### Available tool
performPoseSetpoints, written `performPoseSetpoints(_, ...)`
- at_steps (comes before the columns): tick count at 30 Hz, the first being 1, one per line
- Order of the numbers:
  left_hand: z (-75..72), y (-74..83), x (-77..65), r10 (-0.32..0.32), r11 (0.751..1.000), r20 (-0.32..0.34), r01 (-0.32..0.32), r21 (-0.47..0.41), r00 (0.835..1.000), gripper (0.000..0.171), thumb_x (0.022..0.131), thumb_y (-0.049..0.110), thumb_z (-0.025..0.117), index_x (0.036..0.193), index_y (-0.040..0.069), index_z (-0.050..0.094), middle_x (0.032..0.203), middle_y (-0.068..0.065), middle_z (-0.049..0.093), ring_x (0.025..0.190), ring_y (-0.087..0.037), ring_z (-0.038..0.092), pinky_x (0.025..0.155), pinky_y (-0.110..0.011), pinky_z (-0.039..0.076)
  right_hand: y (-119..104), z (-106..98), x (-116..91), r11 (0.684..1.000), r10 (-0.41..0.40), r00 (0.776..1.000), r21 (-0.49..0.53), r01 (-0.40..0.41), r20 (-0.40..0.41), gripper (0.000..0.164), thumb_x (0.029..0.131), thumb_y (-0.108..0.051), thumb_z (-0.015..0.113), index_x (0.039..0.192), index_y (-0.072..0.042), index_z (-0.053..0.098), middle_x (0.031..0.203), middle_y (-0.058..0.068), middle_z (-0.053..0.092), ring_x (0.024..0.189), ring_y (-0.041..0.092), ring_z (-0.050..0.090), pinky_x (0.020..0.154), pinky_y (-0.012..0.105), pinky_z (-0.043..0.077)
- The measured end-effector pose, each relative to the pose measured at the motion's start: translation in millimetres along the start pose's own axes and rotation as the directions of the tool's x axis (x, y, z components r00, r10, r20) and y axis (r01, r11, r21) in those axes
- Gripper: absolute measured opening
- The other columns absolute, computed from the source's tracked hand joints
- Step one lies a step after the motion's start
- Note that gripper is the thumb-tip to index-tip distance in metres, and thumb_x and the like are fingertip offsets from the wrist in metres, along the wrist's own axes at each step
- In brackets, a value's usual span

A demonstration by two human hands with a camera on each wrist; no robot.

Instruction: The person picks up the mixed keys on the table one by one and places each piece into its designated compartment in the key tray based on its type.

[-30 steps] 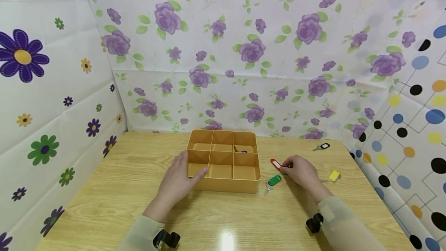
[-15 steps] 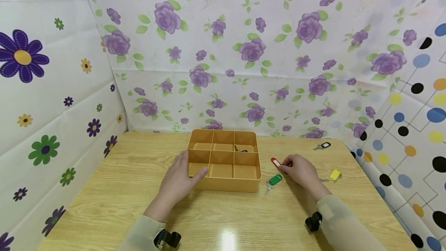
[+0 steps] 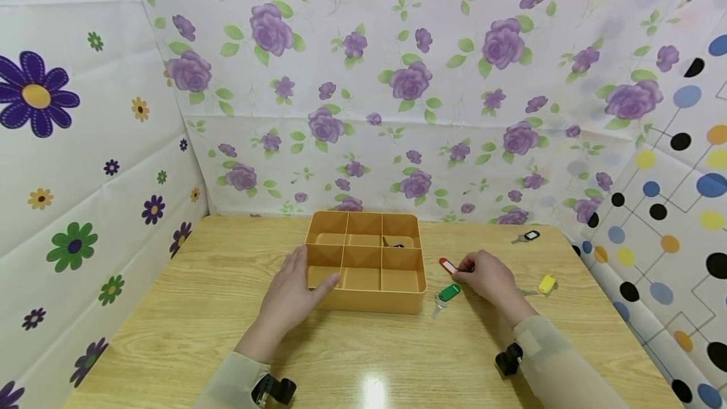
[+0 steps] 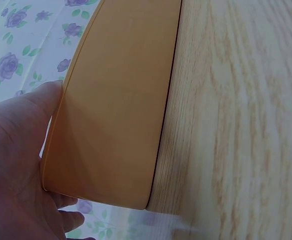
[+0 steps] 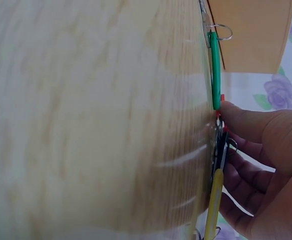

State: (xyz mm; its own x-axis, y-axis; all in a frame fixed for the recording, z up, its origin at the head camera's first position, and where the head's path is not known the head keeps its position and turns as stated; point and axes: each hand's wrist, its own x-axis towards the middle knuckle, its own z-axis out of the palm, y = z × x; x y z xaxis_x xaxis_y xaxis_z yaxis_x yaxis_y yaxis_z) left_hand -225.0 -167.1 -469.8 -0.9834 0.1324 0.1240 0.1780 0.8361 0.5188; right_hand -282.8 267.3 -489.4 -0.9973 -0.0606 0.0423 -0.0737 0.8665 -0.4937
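Note:
At the front left corner of a tan six-compartment organizer box (image 3: 363,300), my left hand (image 3: 289,292) lies with its fingers along the side wall. Its thumb (image 4: 48,95) rests over the front rim in the left wrist view. My right hand (image 3: 490,278) pinches a red key tag (image 3: 446,264) at its near end, low over the table right of the box. A dark piece (image 5: 220,155) shows beside those fingertips in the right wrist view. Just left of this hand lies a green key tag (image 3: 449,293) with its key.
To the right are a yellow key tag (image 3: 548,284) and, farther back, a black key tag (image 3: 531,235), each with a key. A dark key item (image 3: 396,245) sits in the box's back right compartment. Patterned cloth (image 3: 363,112) hangs behind the wooden table (image 3: 363,346).
My right hand has shifted slightly left and away from me, and the red key tag has moved a little left with it. My left hand stays at the box.

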Motion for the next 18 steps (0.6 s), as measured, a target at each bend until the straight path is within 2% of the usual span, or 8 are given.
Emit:
performPoseSetpoints(5,0.3,0.5,1.2,0.004,1.000,-0.004,-0.004,0.003,1.000,0.130,0.096,0.094,0.042,0.174,-0.007,0.013,0.180,-0.026,0.015,0.166,-0.049,0.014,0.131,-0.066,0.021,-0.9,-0.2,-0.9,1.000,0.001,1.000,-0.001,-0.001,-0.004,0.013,0.097,-0.025,0.088,0.096,-0.013,0.082,0.093,0.000,0.076,0.083,0.021,0.068,0.080,0.052,0.057)
performPoseSetpoints(18,0.6,0.4,0.4,0.004,1.000,-0.010,-0.004,0.008,1.000,0.128,0.098,0.090,0.045,0.173,-0.008,0.013,0.180,-0.028,0.015,0.166,-0.050,0.014,0.131,-0.066,0.021,1.0,1.8,-0.8,0.999,-0.003,1.000,0.051,0.003,0.006,0.010,0.097,-0.022,0.087,0.094,-0.014,0.082,0.093,-0.001,0.074,0.082,0.019,0.065,0.078,0.049,0.055)
